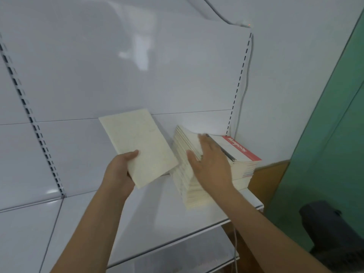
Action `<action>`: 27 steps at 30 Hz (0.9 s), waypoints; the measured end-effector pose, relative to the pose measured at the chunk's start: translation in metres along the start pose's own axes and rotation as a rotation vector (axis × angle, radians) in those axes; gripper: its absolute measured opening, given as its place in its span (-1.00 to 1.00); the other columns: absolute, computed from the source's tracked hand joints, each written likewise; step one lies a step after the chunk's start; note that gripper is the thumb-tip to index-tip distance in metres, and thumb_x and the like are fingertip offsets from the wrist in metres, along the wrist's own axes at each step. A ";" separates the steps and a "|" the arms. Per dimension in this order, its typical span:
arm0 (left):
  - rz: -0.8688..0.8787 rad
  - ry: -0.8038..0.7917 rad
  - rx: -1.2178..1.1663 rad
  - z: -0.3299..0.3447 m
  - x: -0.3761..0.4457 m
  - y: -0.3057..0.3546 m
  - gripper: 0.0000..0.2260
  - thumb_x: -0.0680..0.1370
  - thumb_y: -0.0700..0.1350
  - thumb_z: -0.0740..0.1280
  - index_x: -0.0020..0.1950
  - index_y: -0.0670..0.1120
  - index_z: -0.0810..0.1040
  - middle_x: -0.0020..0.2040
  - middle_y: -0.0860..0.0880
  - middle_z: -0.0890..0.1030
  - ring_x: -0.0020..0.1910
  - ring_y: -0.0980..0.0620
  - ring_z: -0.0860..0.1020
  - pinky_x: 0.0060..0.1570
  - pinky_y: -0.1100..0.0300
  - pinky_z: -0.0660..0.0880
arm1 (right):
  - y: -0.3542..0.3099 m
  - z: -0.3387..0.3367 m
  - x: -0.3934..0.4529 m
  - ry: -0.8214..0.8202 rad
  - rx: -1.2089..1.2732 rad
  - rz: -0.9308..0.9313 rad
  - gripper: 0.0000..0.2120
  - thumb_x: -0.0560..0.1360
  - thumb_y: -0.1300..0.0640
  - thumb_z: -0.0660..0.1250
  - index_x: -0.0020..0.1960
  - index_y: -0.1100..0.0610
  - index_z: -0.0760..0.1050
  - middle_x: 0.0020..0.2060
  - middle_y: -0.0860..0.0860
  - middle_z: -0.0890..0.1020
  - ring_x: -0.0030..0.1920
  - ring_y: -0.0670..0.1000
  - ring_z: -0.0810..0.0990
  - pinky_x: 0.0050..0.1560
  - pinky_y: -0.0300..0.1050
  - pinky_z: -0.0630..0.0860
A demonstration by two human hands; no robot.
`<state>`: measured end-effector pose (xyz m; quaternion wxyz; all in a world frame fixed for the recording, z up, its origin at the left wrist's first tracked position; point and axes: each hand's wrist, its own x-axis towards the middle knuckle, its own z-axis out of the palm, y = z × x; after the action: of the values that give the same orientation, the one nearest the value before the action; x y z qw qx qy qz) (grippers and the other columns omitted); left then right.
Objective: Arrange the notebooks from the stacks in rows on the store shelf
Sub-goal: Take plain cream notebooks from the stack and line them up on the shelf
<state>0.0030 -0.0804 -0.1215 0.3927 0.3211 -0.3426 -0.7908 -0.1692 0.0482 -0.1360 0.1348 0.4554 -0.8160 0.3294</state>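
Now left hand (120, 170) fingers grip a notebook (140, 146); right hand (211, 163) fingers lie flat on the stack (189, 186).

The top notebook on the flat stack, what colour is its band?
Red band with white lettering, on a white cover; seen in the head view.

The right hand (211, 164) hides the leaning notebooks' (185, 154) tops (covers blurred).

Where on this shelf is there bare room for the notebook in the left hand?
The shelf is bare left of the leaning row of notebooks, out to the slotted upright. The right end is crowded: the flat stack fills it, right hand on the row.
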 end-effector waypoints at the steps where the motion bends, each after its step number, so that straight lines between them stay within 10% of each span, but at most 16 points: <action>1: 0.018 0.012 0.030 -0.007 -0.001 0.000 -0.82 0.60 -0.20 0.32 0.20 -0.12 0.55 0.05 -0.07 0.69 -0.02 -0.06 0.66 -0.13 -0.01 0.57 | 0.009 0.004 0.006 -0.089 -0.033 0.067 -0.35 0.62 -0.21 0.12 0.56 0.16 0.19 0.50 0.11 0.33 0.50 0.10 0.28 0.47 -0.04 0.18; 5: 0.051 0.043 0.102 -0.019 -0.013 -0.005 -0.81 0.65 0.05 0.25 0.04 -0.04 0.55 -0.04 -0.04 0.68 -0.06 -0.05 0.64 -0.13 0.03 0.55 | 0.022 0.019 0.008 -0.138 -0.040 0.205 -0.49 0.59 -0.26 0.10 0.25 0.11 0.49 0.04 0.03 0.63 0.13 0.10 0.59 0.06 -0.03 0.46; 8: 0.027 0.069 0.087 -0.020 -0.019 -0.009 -0.74 0.65 0.13 0.19 0.04 -0.02 0.55 -0.06 -0.05 0.67 -0.09 -0.08 0.64 -0.16 0.04 0.55 | 0.021 0.018 0.005 -0.013 -0.080 0.176 -0.56 0.63 -0.14 0.05 -0.18 0.12 0.50 -0.33 -0.01 0.57 -0.20 0.08 0.63 -0.24 -0.06 0.48; 10: 0.031 0.073 0.112 -0.019 -0.019 -0.011 -0.70 0.66 0.15 0.16 0.05 -0.03 0.55 -0.09 -0.06 0.67 -0.11 -0.08 0.64 -0.17 0.04 0.55 | 0.016 0.012 0.007 -0.002 -0.137 0.169 -0.58 0.67 -0.04 0.02 -0.13 0.14 0.53 -0.39 -0.06 0.48 -0.32 0.02 0.55 -0.34 -0.11 0.35; 16: 0.035 -0.032 0.035 -0.007 -0.024 -0.021 -0.59 0.66 0.17 0.13 0.17 -0.10 0.59 -0.11 -0.06 0.74 -0.12 -0.05 0.70 -0.08 0.02 0.57 | -0.037 -0.006 -0.019 0.324 -0.023 -0.125 -0.55 0.68 -0.02 0.01 0.22 0.16 0.61 -0.11 0.06 0.71 -0.16 0.11 0.69 -0.16 -0.05 0.59; 20: -0.005 -0.165 -0.089 -0.003 -0.025 -0.013 -0.41 0.61 0.31 0.08 0.32 -0.11 0.56 0.18 -0.16 0.67 0.18 -0.13 0.64 0.15 -0.05 0.52 | -0.069 0.024 -0.047 0.177 -0.123 -0.452 -0.47 0.69 -0.08 -0.05 0.19 0.11 0.65 0.06 -0.01 0.71 0.04 -0.06 0.69 -0.04 -0.17 0.60; 23: 0.022 -0.132 -0.079 -0.018 -0.021 -0.016 -0.68 0.62 -0.10 0.27 0.32 -0.21 0.53 0.15 -0.20 0.67 0.12 -0.17 0.66 0.05 -0.02 0.60 | -0.066 0.040 -0.058 -0.038 -0.035 -0.576 -0.42 0.69 -0.19 -0.10 0.32 0.10 0.57 0.27 -0.03 0.61 0.34 -0.04 0.52 0.34 -0.03 0.41; 27: 0.086 -0.051 0.033 -0.045 -0.021 -0.013 -0.64 0.52 -0.31 0.35 0.32 -0.19 0.52 0.14 -0.17 0.68 0.09 -0.16 0.67 0.03 -0.03 0.60 | -0.064 0.029 -0.027 -0.034 0.112 -0.495 -0.39 0.67 -0.21 -0.13 0.10 0.04 0.64 0.05 -0.08 0.68 0.09 -0.04 0.61 0.30 -0.02 0.37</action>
<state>0.0426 -0.0699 -0.1516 0.4122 0.2925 -0.3791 -0.7752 -0.0991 0.0232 -0.1451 0.1722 0.6537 -0.6622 0.3234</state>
